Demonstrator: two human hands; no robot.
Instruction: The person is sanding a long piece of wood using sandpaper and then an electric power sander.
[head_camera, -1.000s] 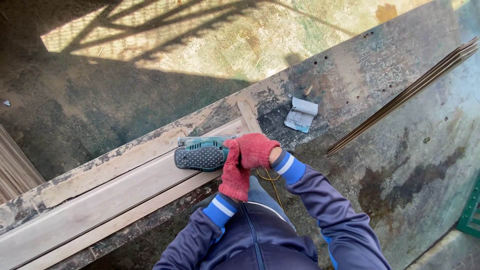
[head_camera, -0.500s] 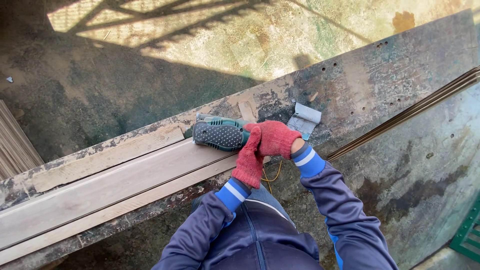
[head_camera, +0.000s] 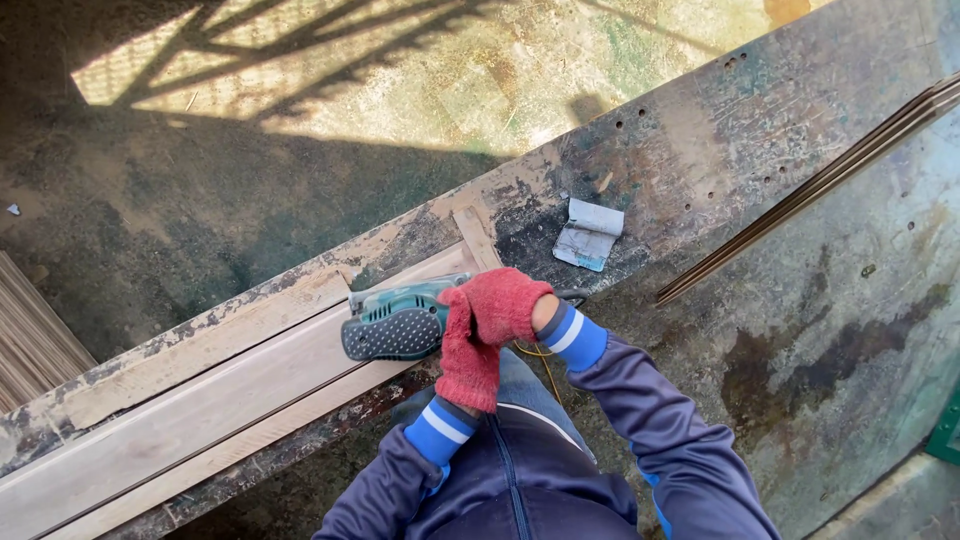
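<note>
Both my hands wear red knitted gloves and grip a green and black power sander (head_camera: 392, 321). My right hand (head_camera: 503, 303) is closed over the rear of the tool. My left hand (head_camera: 466, 352) is clamped on its near side, just below the right. The sander rests flat on a long pale wooden board (head_camera: 200, 412) that lies along a worn, paint-stained workbench (head_camera: 800, 300). A yellow cord (head_camera: 542, 360) hangs below my wrists.
A folded piece of sandpaper (head_camera: 588, 233) lies on the bench beyond my hands. Several thin dark strips (head_camera: 810, 190) lie diagonally at the right. A short wooden stop block (head_camera: 477, 238) sits at the board's end. Dirt ground (head_camera: 200, 200) lies past the bench.
The sander moved right along the board towards the stop block, then slid back left; both hands stayed clamped on it throughout.
</note>
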